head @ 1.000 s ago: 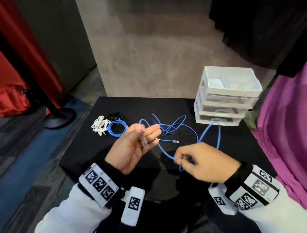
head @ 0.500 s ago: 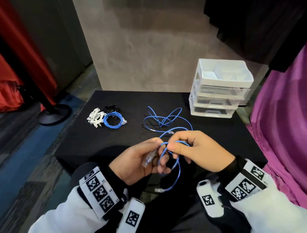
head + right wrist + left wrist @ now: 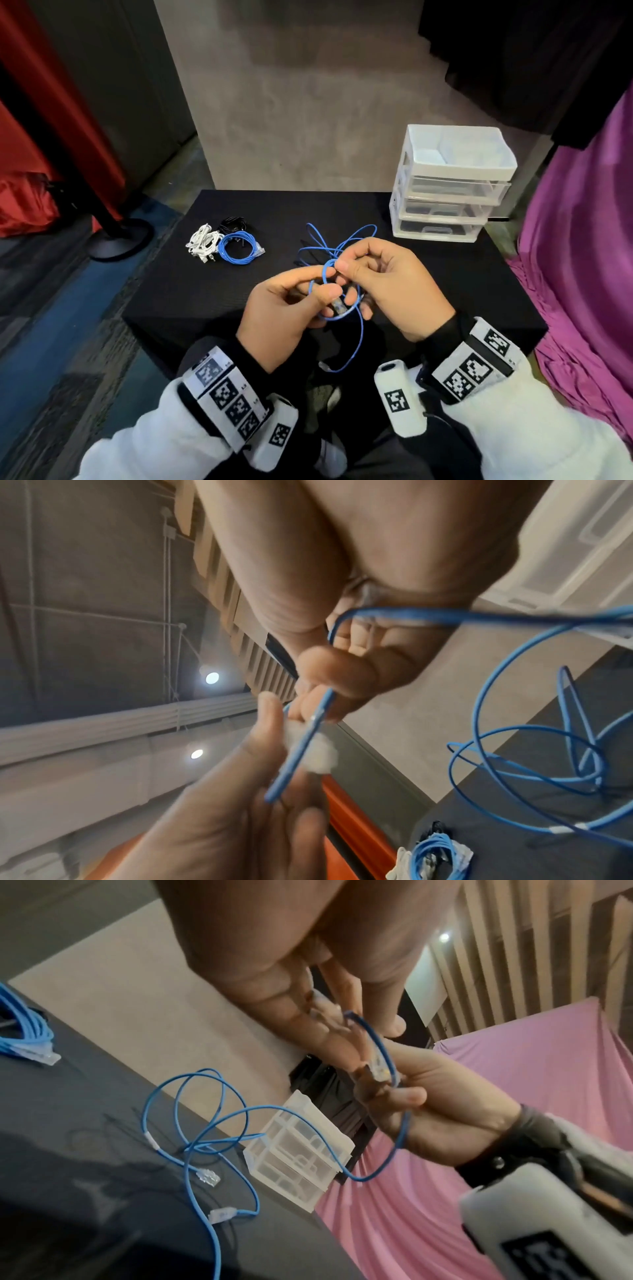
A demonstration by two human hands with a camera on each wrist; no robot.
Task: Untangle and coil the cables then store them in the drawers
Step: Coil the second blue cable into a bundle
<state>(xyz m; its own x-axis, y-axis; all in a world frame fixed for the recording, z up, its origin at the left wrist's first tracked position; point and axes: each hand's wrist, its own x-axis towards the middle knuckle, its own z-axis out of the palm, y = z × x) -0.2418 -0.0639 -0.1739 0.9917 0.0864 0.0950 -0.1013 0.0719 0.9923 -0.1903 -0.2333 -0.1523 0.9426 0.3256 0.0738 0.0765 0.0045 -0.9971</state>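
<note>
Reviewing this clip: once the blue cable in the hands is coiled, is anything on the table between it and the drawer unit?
Only its own slack: the blue cable, held by the left hand and right hand, trails in loose loops toward the drawer unit. All its drawers look shut.

Your head view is evenly lit and fairly sharp, though the wall edges bow outward from lens distortion. The black tabletop (image 3: pixel 205 294) swallows shadow detail. In your right wrist view two ceiling lamps (image 3: pixel 211 678) glare overhead, and the left hand (image 3: pixel 240 818) close to the lens is soft with blur. Your left wrist view is dimmer, with the right hand (image 3: pixel 445 1118) in warm shade.
</note>
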